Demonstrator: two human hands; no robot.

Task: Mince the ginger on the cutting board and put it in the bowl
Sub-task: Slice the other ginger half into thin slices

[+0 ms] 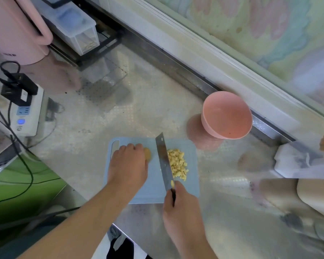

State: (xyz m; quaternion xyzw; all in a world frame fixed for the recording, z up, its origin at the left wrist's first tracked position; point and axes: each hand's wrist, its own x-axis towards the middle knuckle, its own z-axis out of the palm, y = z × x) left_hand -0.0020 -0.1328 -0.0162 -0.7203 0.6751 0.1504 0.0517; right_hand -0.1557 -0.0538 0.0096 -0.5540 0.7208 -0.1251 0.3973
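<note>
A light blue cutting board (192,182) lies on the steel counter near its front edge. My left hand (128,163) rests on the board's left half, fingers curled down on an uncut ginger piece (147,153) that pokes out past the fingertips. My right hand (178,204) grips the handle of a cleaver (164,157), whose blade stands edge-down on the board between the ginger piece and a heap of diced ginger (178,163). One bit of ginger sticks to the blade near the handle. A pink bowl (226,114), nothing inside it, stands behind the board to the right.
A white power strip (26,109) with black plugs and cables sits at the left. A pink appliance (17,28) and a clear plastic box (77,28) on a black rack stand at the back left. A white bag (299,161) lies at the right.
</note>
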